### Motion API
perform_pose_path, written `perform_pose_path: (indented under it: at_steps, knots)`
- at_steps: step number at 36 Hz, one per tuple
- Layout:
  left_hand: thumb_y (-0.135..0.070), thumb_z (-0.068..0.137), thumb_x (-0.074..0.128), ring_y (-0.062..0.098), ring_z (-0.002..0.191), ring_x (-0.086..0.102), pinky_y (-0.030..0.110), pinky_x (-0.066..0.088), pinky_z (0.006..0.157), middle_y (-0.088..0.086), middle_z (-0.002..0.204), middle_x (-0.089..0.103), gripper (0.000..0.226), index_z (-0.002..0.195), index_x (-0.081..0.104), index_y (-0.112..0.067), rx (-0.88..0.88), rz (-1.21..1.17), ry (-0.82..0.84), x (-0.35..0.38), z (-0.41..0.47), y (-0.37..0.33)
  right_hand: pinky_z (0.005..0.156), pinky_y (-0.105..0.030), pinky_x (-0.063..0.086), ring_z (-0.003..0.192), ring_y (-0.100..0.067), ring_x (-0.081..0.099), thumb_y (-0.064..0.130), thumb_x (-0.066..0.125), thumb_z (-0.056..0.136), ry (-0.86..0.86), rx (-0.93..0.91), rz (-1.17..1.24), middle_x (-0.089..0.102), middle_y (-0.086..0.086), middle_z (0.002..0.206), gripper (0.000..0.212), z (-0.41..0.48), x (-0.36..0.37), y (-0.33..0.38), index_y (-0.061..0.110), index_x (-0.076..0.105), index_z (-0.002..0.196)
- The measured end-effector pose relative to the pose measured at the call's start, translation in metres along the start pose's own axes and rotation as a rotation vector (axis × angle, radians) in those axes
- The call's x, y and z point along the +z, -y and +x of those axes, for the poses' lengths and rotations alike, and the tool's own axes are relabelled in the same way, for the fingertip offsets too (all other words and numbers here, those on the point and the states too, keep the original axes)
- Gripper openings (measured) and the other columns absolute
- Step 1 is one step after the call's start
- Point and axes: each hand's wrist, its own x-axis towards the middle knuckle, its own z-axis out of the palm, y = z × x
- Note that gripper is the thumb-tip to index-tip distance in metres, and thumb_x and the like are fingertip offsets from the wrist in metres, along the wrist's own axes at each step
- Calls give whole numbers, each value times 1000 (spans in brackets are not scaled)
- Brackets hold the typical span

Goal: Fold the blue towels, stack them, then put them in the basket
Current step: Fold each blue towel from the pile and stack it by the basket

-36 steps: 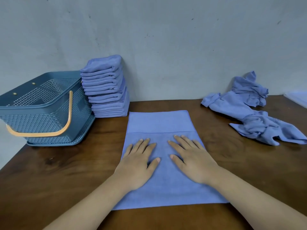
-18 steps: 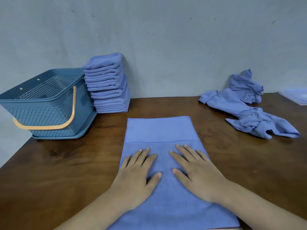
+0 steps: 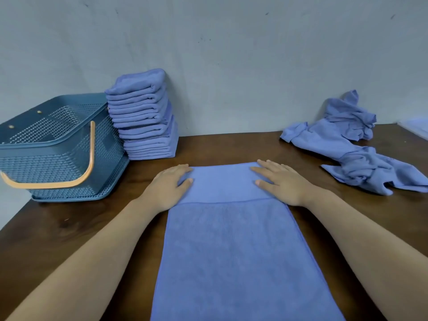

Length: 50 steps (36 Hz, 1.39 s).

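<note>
At the left edge of the frame the dark-blue perforated plastic basket with an orange handle [image 3: 46, 167] stands on the brown wooden table [image 3: 69, 239]. No towel shows inside it, so the last step looks untouched. Just right of it, against the grey wall, stands a tall stack of folded blue towels [image 3: 143, 117], roughly a dozen layers and leaning a little. Most of the folding appears done.

At centre frame a flat blue microfibre towel [image 3: 231, 251] lies lengthwise, running from mid-frame down to the bottom edge. A crosswise hem line sits near its far end, so it seems partly folded. The left hand [image 3: 169, 184] rests on its far left corner with fingers fairly straight, thumb on the cloth, gripping nothing. The right hand [image 3: 280, 181] lies the same way on the far right corner, fingers extended and relaxed.

At the right of the frame a crumpled heap of blue towels [image 3: 352, 154] lies well apart from the flat one. How many towels it holds cannot be told. Those remain to be folded and stacked, and then the whole stack goes into the basket.
</note>
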Motion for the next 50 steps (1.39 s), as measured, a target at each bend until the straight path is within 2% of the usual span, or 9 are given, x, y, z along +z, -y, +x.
perform_pose_path:
  at_steps: [3, 6, 9, 12, 15, 25, 35, 43, 50]
  knots:
    - [-49, 109, 47, 12, 153, 35, 39, 26, 128, -9, 164, 43, 48, 154, 50, -31, 6, -43, -27, 4, -2, 2, 130, -35, 2, 160, 0, -2, 74, 27, 103, -31, -15, 25, 4, 25, 171, 60, -1, 6, -4, 57, 22, 161]
    - [-41, 109, 51, 10, 145, 45, 35, 35, 121, -14, 153, 53, 37, 144, 59, -32, 52, -123, -136, 0, -8, 2, 130, -38, 19, 158, -5, 19, 66, 36, 105, -174, -55, 128, 27, 19, 169, 52, -4, 4, -8, 50, 43, 155]
    - [-32, 105, 61, 9, 109, 59, 28, 48, 94, -16, 112, 67, 13, 114, 70, -37, 121, -198, -171, -12, -22, -3, 105, -39, 47, 121, -8, 55, 46, 56, 105, -331, -150, 176, 63, 22, 127, 22, -15, -8, -7, 42, 70, 122]
    - [-25, 100, 72, 20, 76, 59, 40, 53, 73, -3, 84, 67, 9, 92, 73, -29, 137, -286, 25, -24, -34, -10, 86, -39, 52, 95, -10, 58, 37, 69, 98, -225, -177, 182, 68, 17, 96, 6, -28, -21, -4, 42, 72, 97]
    - [-29, 95, 78, 16, 66, 51, 34, 49, 64, -2, 77, 65, 9, 89, 72, -27, 130, -275, 173, -32, -39, -10, 84, -31, 51, 93, -12, 60, 39, 78, 90, -63, -176, 178, 69, 18, 94, 9, -36, -30, 1, 43, 72, 95]
    - [-36, 86, 84, 14, 73, 58, 36, 53, 71, -6, 84, 65, 15, 85, 70, -30, 60, -143, 290, -48, -44, -11, 81, -35, 55, 87, -10, 62, 42, 80, 82, 160, -76, 156, 67, 19, 96, 18, -43, -39, 9, 42, 68, 96]
    - [-18, 89, 74, 21, 69, 53, 33, 46, 65, 5, 80, 62, 13, 86, 63, -21, 106, -233, 283, -52, -47, -20, 84, -16, 44, 98, -2, 56, 36, 75, 85, 169, -102, 35, 60, 31, 104, 20, -49, -47, 25, 42, 61, 97]
    - [-10, 91, 80, 13, 72, 51, 28, 46, 69, 8, 92, 70, 23, 105, 69, -24, 43, -471, 400, -51, -46, -15, 67, -19, 44, 75, -3, 60, 33, 75, 87, 224, -12, 95, 67, 19, 89, 12, -50, -50, 28, 39, 66, 92]
    - [-17, 91, 83, 8, 69, 53, 24, 44, 66, -3, 81, 69, 9, 92, 78, -25, 27, -401, 430, -56, -46, -13, 66, -34, 43, 65, -13, 50, 24, 76, 90, 309, -46, 279, 62, -4, 76, 13, -52, -55, 27, 28, 64, 86]
